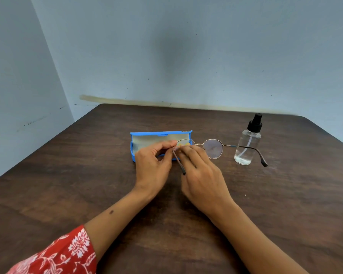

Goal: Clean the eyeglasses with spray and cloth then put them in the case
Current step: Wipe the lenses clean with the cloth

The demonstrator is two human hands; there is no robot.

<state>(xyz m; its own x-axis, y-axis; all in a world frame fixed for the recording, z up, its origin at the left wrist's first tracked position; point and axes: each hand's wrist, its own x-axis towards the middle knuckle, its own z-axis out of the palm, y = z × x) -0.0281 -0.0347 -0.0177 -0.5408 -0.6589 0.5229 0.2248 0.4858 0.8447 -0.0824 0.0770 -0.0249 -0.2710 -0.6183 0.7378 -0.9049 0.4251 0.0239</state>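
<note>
Gold-rimmed eyeglasses held above worktop: left hand pinches left hinge, right hand fingers curl on frame; blue case open behind, spray bottle upright right

My sleeve is red with a white floral print. The table is dark brown with wood grain. The glasses case is bright blue outside and pale grey-beige inside. My eyeglasses have thin gold rims and dark brown temples with black tips. The spray bottle is clear, its pump top black. The wall is pale grey-blue with dark specks.
</note>
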